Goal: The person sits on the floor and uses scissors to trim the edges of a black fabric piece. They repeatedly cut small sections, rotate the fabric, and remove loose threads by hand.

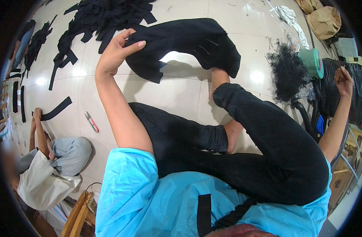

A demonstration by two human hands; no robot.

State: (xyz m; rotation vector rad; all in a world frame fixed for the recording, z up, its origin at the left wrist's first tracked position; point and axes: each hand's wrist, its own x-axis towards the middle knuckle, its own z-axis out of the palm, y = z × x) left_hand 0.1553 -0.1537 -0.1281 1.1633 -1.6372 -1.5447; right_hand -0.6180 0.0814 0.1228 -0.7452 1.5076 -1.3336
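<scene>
A long black fabric piece [181, 37] stretches in an arch in front of me, with a few loose threads on its right part. At its left end my left hand [117, 53] is closed, pinching the cloth between thumb and fingers. The fabric's right end hangs down over my foot, hiding the toes. Out to the far right, my right hand [343, 81] is raised with its fingers curled closed beside a black plastic bag [333, 89]. Whatever is in those fingers, if anything, is too small to make out.
Red-handled thread snips [92, 121] lie on the tiled floor left of my legs. A pile of black fabric strips [105, 17] lies at the far left. A heap of black threads [287, 73] sits by a green container [312, 63]. A seated co-worker [72, 154] handles a black strip [58, 109].
</scene>
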